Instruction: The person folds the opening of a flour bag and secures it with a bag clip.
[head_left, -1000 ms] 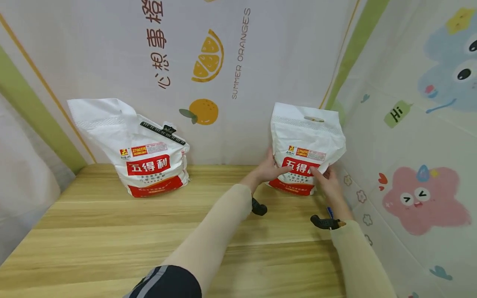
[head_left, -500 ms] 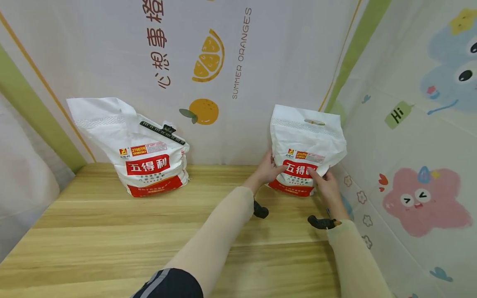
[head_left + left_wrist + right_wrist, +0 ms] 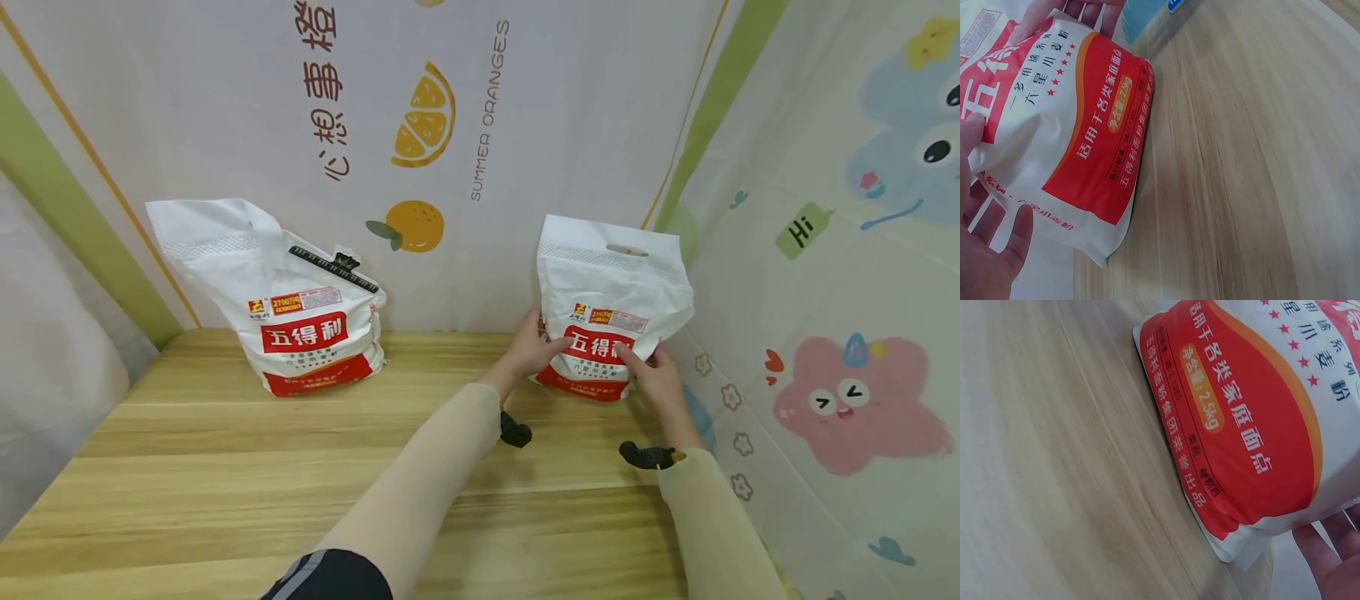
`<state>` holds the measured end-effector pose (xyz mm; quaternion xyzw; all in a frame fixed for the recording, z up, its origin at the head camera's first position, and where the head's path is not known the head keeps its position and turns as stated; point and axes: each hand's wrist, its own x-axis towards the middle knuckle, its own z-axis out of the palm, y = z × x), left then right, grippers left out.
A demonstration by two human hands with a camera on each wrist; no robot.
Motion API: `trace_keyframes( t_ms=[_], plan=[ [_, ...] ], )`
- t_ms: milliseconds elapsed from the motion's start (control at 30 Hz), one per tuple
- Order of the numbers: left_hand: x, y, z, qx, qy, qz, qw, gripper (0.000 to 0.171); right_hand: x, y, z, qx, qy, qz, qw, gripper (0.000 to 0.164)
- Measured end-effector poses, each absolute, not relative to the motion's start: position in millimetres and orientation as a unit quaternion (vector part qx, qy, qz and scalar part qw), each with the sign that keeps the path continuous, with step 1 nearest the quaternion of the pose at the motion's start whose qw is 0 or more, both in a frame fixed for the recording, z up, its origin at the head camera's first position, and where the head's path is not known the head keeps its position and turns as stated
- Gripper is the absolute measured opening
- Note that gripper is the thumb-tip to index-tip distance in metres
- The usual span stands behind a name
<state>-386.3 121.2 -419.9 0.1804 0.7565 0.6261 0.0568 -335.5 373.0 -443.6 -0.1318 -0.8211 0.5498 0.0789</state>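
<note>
A white and red flour bag (image 3: 611, 283) with a handle slot at its top stands upright on the table, close to the back curtain on the right. My left hand (image 3: 531, 346) holds its left side, thumb on the front label. On the opposite side my right hand (image 3: 660, 383) grips it, thumb likewise on the front. The left wrist view shows the bag (image 3: 1104, 119) with my left fingers (image 3: 1017, 240) along its side. Its base (image 3: 1191, 494) appears at the tabletop in the right wrist view. The backs of both sides are hidden.
A second flour bag (image 3: 303, 333), folded over and fastened with a black clip (image 3: 333, 268), leans at the back left of the wooden table (image 3: 262, 475). Printed curtains (image 3: 847, 292) border the right side. A partly hidden blue patch (image 3: 1141, 22) shows beyond the held bag.
The bag in my hands has shifted slightly left and nearer to me, both hands moving along with it. My head view has turned a little. The clipped bag stays in place.
</note>
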Motion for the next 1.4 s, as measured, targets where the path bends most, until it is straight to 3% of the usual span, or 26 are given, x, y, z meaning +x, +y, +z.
trace_keyframes(
  t_ms=[633,1000,1400],
  plan=[
    [-375.8,73.1,-436.7,0.212,0.768,0.604,0.034,0.07,-325.8,363.7,-442.3,-0.067,-0.845,0.53,0.024,0.09],
    [-360.6,41.0,-436.8,0.208,0.769,0.603,0.032,0.067,-320.9,343.7,-443.1,-0.007,-0.85,0.526,0.038,0.072],
    [-345.9,6.7,-435.7,0.204,0.784,0.587,0.02,0.072,-317.1,321.7,-443.0,0.016,-0.849,0.528,0.015,0.073]
  ],
)
